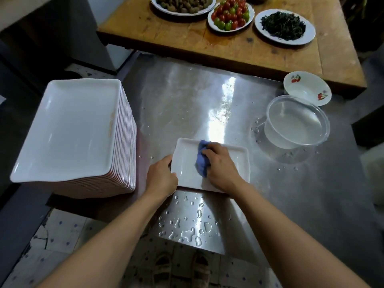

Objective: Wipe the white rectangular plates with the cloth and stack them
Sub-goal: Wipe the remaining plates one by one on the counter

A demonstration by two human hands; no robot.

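Note:
One white rectangular plate (239, 163) lies flat on the wet steel table (187, 100) in front of me. My right hand (220, 167) grips a crumpled blue cloth (202, 159) and presses it onto the middle of the plate. At the plate's left edge, my left hand (161, 177) holds the rim, thumb on top. A tall stack of white rectangular plates (74, 129) stands on the table's left side, well apart from the single plate.
A clear plastic tub of water (297, 123) sits at the right, with a small cherry-patterned bowl (307, 88) behind it. Beyond lies a wooden table (166, 32) with three plates of food. Water drops cover the steel near its front edge (191, 231).

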